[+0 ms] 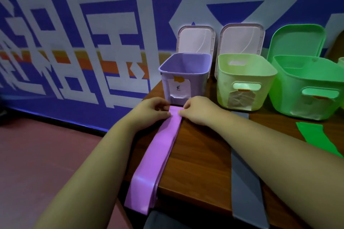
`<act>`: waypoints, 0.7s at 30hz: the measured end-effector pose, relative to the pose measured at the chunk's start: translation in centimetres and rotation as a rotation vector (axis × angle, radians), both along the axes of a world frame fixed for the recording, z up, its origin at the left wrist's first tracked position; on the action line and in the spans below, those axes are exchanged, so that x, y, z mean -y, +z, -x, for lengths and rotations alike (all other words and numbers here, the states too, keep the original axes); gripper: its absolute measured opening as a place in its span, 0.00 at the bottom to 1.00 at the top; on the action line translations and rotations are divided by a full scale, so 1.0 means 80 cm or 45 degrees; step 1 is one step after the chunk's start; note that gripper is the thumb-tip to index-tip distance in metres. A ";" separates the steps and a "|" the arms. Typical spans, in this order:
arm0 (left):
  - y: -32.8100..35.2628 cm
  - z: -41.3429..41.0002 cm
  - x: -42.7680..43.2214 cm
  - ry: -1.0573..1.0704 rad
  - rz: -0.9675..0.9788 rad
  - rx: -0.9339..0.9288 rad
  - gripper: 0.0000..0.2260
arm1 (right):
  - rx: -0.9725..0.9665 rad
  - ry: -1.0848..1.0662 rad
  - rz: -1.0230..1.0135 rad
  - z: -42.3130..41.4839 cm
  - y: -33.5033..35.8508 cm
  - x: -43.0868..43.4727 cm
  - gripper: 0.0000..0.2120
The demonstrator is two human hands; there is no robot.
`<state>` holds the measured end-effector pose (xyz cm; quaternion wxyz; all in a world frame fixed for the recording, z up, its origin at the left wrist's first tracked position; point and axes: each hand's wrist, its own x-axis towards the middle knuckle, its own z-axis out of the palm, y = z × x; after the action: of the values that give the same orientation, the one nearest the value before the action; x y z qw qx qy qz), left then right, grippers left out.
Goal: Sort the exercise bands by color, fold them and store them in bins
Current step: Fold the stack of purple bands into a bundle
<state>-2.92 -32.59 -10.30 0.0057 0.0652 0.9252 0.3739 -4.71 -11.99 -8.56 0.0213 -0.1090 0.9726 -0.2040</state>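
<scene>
A long purple exercise band (pixel 160 150), folded in several layers, lies along the left edge of the wooden table (pixel 201 154), and its near end hangs over the front edge. My left hand (pixel 150 110) and my right hand (pixel 197 109) pinch its far end from either side, just in front of the purple bin (pixel 186 76). A grey band (pixel 245 188) runs under my right forearm. Part of a green band (pixel 318 139) lies at the right.
A pale green bin (pixel 243 82) and a larger bright green bin (pixel 307 87) stand to the right of the purple one. Their lids (pixel 242 39) lean against the blue and white wall behind. The floor lies to the left of the table.
</scene>
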 end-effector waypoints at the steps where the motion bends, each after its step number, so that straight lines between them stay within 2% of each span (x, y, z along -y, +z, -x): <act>1: 0.000 0.000 0.002 -0.009 -0.007 0.005 0.21 | -0.017 -0.006 -0.005 0.002 -0.001 0.002 0.15; 5: 0.005 -0.004 0.004 -0.054 -0.098 0.078 0.25 | -0.073 -0.093 0.129 0.003 -0.004 0.006 0.06; 10: 0.010 -0.007 0.015 -0.207 -0.255 0.272 0.34 | -0.097 -0.154 0.355 0.001 -0.003 0.011 0.03; 13: 0.015 -0.009 0.017 -0.290 -0.268 0.320 0.31 | -0.178 -0.174 0.482 0.000 0.003 0.013 0.04; 17: 0.013 -0.008 0.011 -0.254 -0.242 0.264 0.16 | -0.270 -0.153 0.577 0.000 0.010 0.016 0.07; 21: 0.013 -0.008 0.002 -0.149 -0.248 0.163 0.17 | -0.387 -0.127 0.606 -0.003 0.010 0.017 0.09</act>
<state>-2.25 -32.77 -9.25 0.0801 0.0952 0.8769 0.4642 -4.49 -13.35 -7.77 -0.1611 -0.0923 0.8936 -0.4087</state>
